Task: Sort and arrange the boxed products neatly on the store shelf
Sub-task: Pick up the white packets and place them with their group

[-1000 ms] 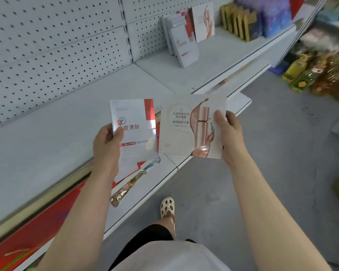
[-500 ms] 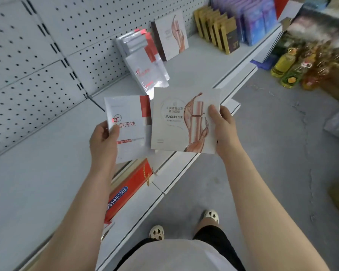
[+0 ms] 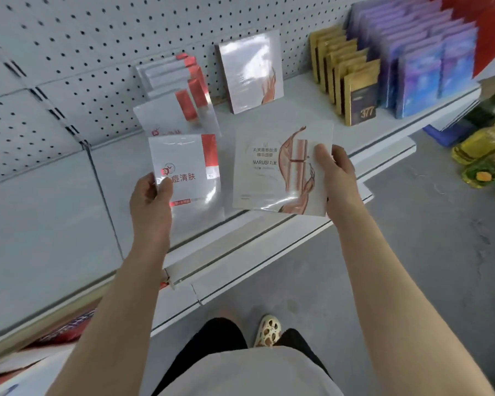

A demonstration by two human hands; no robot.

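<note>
We hold two boxes in front of the shelf [image 3: 312, 110], neither placed yet. Our left hand [image 3: 150, 195] pinches the red-and-white box [image 3: 187, 178] at its lower left corner, thumb on the front and the other fingers hidden behind. Our right hand [image 3: 337, 178] grips the copper box [image 3: 272, 170] by its right edge, thumb across the front.

Matching stock already stands on the shelf. A row of red-and-white boxes [image 3: 180, 90] leans back toward the pegboard [image 3: 97, 52], its front boxes tilted and slipping forward, just behind the one we hold. One copper-print box [image 3: 250, 71] stands upright against the pegboard, behind our copper box. Further right, the gold boxes [image 3: 346, 72] and purple boxes [image 3: 417, 55] stand in tight, even rows.

We judge the sorting well along: each kind has its place, and what is left is to set these two with their own kind and straighten the leaning row.

The shelf is plain pale grey, bare to the left. Below runs a lower shelf [image 3: 240, 270]. The floor [image 3: 412, 252] is grey concrete, with yellow oil bottles [image 3: 480, 144] standing at the right.
</note>
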